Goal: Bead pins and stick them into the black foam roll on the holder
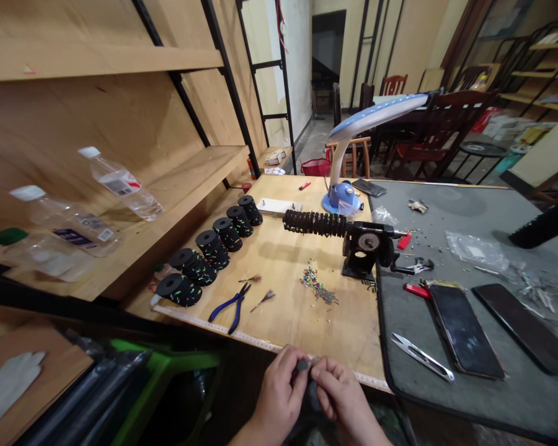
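Observation:
At the table's front edge my left hand (279, 384) is closed, with a small dark grey lump (302, 365) between thumb and fingers. My right hand (339, 390) is pinched close beside it; whatever its fingertips grip is too small or hidden to make out. Beyond the hands lies a pile of tiny coloured beads (310, 279) merging into small metal pieces (328, 297). Blue-handled pliers (235, 318) rest to the left, jaws apart, near two small feathery tufts (267, 298). A black hand-cranked winder (367, 241) carries a ribbed black roll (314, 223) dotted with colours.
Several black spools (208, 240) line the table's left side. A blue desk lamp (341, 197) stands at the back. On the grey mat (400, 396) lie thread snips (423, 356), two phones (465, 328) and plastic bags (477, 248). Wooden shelving (190, 186) with bottles borders the left.

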### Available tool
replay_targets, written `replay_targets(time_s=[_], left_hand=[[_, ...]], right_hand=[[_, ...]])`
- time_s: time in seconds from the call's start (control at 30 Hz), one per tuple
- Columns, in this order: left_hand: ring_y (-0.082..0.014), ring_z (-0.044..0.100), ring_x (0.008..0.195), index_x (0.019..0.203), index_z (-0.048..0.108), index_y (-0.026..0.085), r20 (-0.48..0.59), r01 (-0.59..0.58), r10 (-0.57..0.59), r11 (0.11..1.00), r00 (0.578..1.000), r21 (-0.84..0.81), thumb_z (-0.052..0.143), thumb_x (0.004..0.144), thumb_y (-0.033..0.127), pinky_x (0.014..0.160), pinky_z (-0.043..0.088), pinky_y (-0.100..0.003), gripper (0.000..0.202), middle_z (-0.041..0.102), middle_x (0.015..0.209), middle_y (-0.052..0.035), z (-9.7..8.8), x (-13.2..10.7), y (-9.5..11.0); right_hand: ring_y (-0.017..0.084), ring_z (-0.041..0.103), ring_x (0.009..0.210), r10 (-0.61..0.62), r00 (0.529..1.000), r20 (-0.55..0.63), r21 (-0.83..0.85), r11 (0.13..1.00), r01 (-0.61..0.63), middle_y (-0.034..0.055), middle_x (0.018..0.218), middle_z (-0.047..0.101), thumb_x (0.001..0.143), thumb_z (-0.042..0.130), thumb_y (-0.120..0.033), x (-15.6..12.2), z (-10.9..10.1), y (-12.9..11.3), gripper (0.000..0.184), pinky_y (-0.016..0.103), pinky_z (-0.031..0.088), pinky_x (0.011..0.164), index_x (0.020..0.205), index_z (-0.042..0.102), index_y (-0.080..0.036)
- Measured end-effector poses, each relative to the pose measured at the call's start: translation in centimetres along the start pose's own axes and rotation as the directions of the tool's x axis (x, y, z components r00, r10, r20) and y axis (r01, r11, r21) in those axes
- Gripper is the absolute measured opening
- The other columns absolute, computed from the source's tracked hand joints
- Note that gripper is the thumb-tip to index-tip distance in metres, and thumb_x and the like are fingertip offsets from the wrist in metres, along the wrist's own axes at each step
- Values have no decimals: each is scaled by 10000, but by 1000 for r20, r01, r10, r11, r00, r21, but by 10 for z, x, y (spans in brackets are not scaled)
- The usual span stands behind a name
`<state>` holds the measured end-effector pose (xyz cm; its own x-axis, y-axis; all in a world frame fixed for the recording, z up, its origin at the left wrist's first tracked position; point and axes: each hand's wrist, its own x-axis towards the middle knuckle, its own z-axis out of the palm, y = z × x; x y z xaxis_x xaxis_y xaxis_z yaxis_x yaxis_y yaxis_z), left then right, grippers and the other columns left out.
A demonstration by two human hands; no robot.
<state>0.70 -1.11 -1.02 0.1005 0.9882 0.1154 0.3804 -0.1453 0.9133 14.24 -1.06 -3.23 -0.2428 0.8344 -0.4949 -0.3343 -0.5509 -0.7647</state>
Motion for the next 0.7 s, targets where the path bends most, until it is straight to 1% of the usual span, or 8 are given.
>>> replay_targets(time_s=[0.13,0.2,0.33,0.4,0.53,0.6,0.7], left_hand=[[-203,590,766,880,620,216,48,-52,50,998,998,43,495,866,152,702,429,-259,141,626,806,-64,-3,0,1],[-208,591,775,893,624,217,74,-56,51,997,996,57,489,870,152,708,429,-266,151,630,818,-70,-4,0,1],[-220,602,812,908,639,221,124,-52,48,998,991,34,491,868,150,729,432,-276,169,649,849,-80,-7,1,5],[-215,607,807,891,645,219,135,-47,42,998,990,34,498,864,148,725,432,-268,165,656,845,-76,-7,2,7],[-191,593,718,809,638,208,121,13,-16,1000,993,28,530,855,177,671,421,-250,121,645,761,-51,-6,4,9],[-180,577,672,777,630,200,112,66,-68,998,991,17,547,846,192,633,411,-242,108,634,726,-43,-5,4,8],[-174,568,653,754,622,190,117,125,-125,992,985,5,553,833,186,611,406,-235,105,640,716,-45,-4,5,8]], right_hand=[[23,208,284,-17,1000,-12,-15,1000,17,-109,320,422,647,685,-635,2,-1,0,486,173,109,342,660,473,-197],[29,231,287,-39,999,-11,-39,999,39,-107,332,440,654,674,-649,3,-3,0,494,168,127,341,697,481,-196],[39,259,294,-86,996,23,-78,993,87,-105,355,461,688,649,-650,5,-5,2,492,164,165,348,785,512,-187],[40,259,297,-98,995,24,-74,992,100,-107,355,452,698,648,-639,5,-6,3,477,166,164,352,779,516,-188],[38,251,312,-130,991,-10,-57,990,130,-107,357,427,712,649,-620,6,-8,2,453,174,153,364,700,496,-193],[35,225,315,-138,990,-20,-54,989,136,-115,349,402,705,651,-627,6,-10,0,462,177,139,364,682,486,-196],[32,176,323,-139,990,-21,-43,989,138,-134,341,343,686,659,-641,7,-11,-3,478,180,111,365,672,481,-198]])
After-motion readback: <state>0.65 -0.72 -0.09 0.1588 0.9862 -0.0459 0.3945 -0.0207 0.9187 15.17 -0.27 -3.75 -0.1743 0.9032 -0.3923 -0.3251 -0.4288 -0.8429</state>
